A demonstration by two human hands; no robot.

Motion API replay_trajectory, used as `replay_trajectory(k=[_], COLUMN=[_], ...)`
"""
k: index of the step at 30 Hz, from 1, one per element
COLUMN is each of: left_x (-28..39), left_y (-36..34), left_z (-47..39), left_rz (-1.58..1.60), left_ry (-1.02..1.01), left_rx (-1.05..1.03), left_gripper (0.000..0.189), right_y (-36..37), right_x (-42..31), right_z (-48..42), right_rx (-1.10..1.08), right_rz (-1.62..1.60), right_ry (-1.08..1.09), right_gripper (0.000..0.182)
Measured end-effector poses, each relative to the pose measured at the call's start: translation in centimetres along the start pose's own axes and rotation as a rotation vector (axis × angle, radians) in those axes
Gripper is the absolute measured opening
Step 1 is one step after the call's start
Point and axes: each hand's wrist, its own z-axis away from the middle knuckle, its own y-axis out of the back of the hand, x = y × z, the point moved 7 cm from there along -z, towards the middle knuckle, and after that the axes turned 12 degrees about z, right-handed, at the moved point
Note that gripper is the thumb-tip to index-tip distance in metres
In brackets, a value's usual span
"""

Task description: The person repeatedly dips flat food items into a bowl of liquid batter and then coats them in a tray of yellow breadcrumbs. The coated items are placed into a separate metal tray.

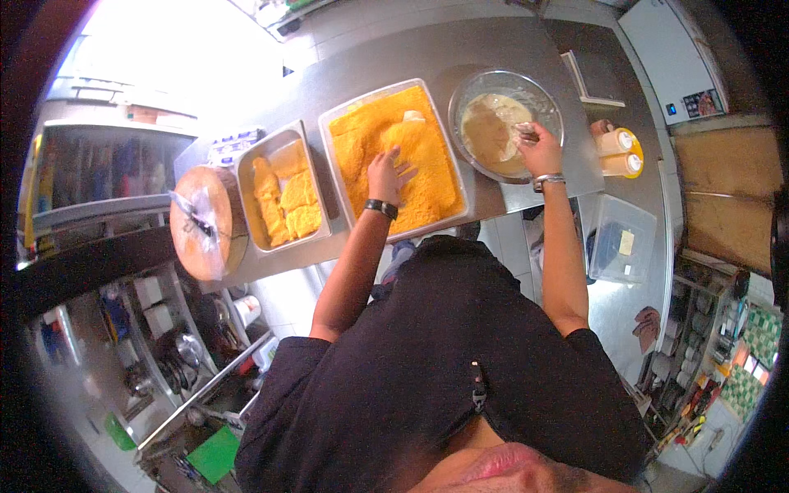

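My left hand (pixel 389 174), a black band at its wrist, is over a rectangular tub of yellow-orange breadcrumbs (pixel 431 179), fingers spread and holding nothing. A pale piece (pixel 413 116) pokes out of the crumbs near the tub's far side. At the right, a round clear bowl (pixel 456 111) contains a beige, batter-like liquid (pixel 490 132). My right hand (pixel 535 146), with a metal bracelet at the wrist, is over the bowl's right side, its coated fingers pinched together on a pale, wet piece that hangs down. Left of the tub, a metal pan (pixel 246 203) holds several crumb-coated pieces (pixel 302 200).
A round wooden chopping board (pixel 185 237) bears a plastic bag and a dark-handled utensil at the left of the steel table (pixel 277 262). Two bottles (pixel 616 154) stand beyond the bowl at the right. A clear plastic container (pixel 638 246) and a crumpled cloth (pixel 646 328) lie on the right-hand counter.
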Motion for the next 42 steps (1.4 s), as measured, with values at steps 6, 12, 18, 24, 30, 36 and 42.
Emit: replay_trajectory(k=[6, 12, 18, 24, 30, 36, 42], left_x=[-4.4, -5.5, 1.0, -5.5, -4.6, 3.7, -2.7], left_y=[0.9, -3.6, -6.1, -3.4, -3.0, -8.9, -6.1], left_z=[3.0, 1.3, -0.5, 5.0, 0.7, -2.3, -3.0], left_rz=[-1.422, -1.447, -1.17, -1.637, -1.787, -1.602, -1.901], left_ry=[-0.435, -0.355, -0.792, -1.008, -1.306, -1.294, -1.096], left_rx=[-0.425, -0.382, -0.245, -1.121, -1.243, -0.673, -0.616], left_gripper=[0.032, 0.032, 0.035, 0.023, 0.023, 0.053, 0.083], right_y=[0.5, -0.2, 0.5, 1.2, 0.6, 1.0, 1.2], right_x=[-2.0, -2.4, -2.6, -2.1, -1.4, -1.8, -2.4], right_z=[0.9, 1.4, 1.9, 2.6, 2.4, 2.6, 3.6], right_rx=[-0.061, -0.028, 0.002, 0.037, 0.034, 0.093, 0.044], right_rz=[-0.132, -0.055, -0.099, -0.115, -0.043, 0.001, -0.084], right_ry=[-0.076, -0.017, -0.036, -0.058, -0.047, -0.047, -0.101], right_gripper=[0.034, 0.032, 0.033, 0.036, 0.038, 0.035, 0.033])
